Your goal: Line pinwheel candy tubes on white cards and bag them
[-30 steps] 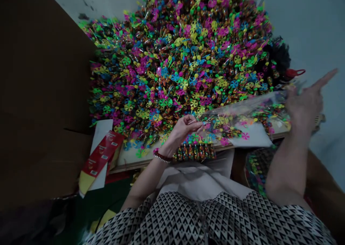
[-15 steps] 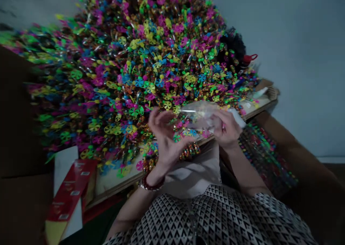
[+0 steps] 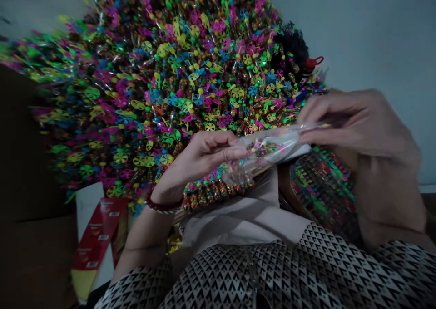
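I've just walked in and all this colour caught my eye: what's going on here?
Someone in a patterned top is holding a clear plastic bag between both hands, the left hand at one end and the right hand at the other. Whether anything is inside it, I can't tell. A row of small multicoloured tubes lies close to the person's lap, partly behind the bag. Beyond the hands spreads a big heap of bright pieces, many with pinwheel-like tops.

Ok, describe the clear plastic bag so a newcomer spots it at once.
Start at the big heap of pinwheel-topped tubes and drop to its near edge. There, the clear plastic bag spans from left hand to right hand. Unlike the heap's bright colours, it is colourless, see-through film with a whitish shine.
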`<state>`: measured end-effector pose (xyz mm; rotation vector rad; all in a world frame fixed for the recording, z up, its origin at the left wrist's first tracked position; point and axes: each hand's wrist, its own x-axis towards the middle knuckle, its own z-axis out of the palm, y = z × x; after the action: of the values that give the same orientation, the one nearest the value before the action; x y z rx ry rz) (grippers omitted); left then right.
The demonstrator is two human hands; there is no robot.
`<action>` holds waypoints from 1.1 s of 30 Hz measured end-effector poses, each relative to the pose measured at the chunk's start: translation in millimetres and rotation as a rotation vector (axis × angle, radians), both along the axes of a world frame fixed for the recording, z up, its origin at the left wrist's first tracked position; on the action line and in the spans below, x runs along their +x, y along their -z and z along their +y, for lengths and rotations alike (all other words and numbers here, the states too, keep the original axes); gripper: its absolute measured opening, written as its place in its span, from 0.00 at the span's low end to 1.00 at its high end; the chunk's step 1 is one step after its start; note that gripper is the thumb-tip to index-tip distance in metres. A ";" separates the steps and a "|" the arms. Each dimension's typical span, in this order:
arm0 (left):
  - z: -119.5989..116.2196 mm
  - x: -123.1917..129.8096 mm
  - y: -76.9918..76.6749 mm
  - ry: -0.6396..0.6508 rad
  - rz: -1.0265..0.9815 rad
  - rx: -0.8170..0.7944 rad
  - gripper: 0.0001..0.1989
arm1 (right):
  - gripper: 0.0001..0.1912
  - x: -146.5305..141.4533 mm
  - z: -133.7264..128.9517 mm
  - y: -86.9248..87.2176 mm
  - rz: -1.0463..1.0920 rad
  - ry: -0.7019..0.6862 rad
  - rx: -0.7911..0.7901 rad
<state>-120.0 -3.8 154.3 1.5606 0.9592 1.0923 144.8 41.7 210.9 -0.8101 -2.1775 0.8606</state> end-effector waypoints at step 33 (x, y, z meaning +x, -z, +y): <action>-159.4 32.2 199.8 0.079 0.159 -0.425 0.18 | 0.23 -9.2 -132.5 298.6 0.188 0.585 -0.889</action>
<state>-87.8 -163.3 -45.5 1.3318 1.1419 0.6608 135.7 -90.8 -87.7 -1.5948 -1.2080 1.5028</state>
